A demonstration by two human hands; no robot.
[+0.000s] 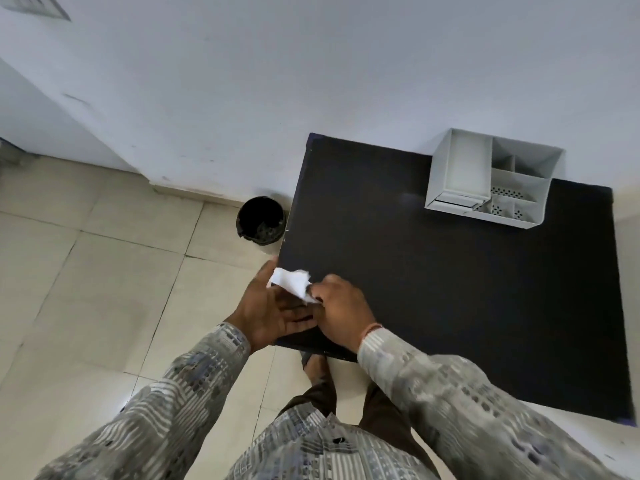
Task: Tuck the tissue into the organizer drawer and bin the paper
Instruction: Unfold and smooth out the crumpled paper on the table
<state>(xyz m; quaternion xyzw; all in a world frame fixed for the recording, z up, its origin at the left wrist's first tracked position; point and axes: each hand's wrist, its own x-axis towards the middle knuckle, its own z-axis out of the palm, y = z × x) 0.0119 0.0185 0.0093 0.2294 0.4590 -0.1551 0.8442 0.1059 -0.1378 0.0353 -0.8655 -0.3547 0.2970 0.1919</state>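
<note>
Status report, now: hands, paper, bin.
Left hand and right hand both on crumpled white paper at table corner. Black bin on floor beside table, path clear. Organizer untouched.

The wall [311, 81] is plain and pale, with a few small dark marks low down. In the top left corner there is a grille [38, 6], perhaps a vent, but it is blurred. The wall makes a step on the left side, and a low skirting [194, 194] runs along its foot. The floor [86, 271] has large cream tiles with thin dark joints. A table with a black matte top [450, 289] stands against the wall. The light is soft and even, with one small bright spot on the floor at the lower left.
</note>
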